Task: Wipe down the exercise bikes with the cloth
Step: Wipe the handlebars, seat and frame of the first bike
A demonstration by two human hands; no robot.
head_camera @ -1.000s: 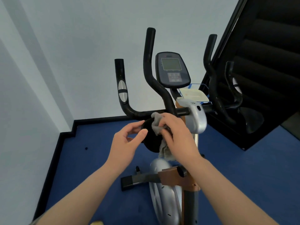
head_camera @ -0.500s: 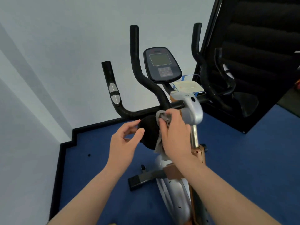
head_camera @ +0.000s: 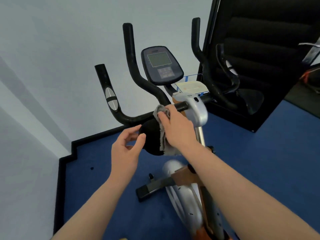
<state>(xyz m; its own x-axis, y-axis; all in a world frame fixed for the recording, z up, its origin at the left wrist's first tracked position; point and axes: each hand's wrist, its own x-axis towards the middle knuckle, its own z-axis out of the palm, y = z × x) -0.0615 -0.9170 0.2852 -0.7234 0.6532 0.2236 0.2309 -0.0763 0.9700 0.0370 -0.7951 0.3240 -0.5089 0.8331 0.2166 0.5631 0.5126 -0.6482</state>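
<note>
Grey cloth (head_camera: pixel 161 125) draped over black round knob (head_camera: pixel 152 141) just below handlebar (head_camera: pixel 138 116) of exercise bike (head_camera: pixel 195 108). Right hand (head_camera: pixel 178 127) lies on top, fingers curled round cloth, pressing it against knob; frayed lower edge hangs beneath palm. Left hand (head_camera: pixel 127 148) at knob's left rim, fingers loosely bent, thumb and fingertips touching rim, gripping nothing. Both forearms reach forward from below. Bike console (head_camera: pixel 161 64) upright behind bar. Blue carpet (head_camera: pixel 259 161) underneath, white wall (head_camera: pixel 60 49) behind.

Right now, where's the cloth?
In the head view, centre: the cloth is under the right hand, against the bike's black handlebar, beside a round black pad.
</note>
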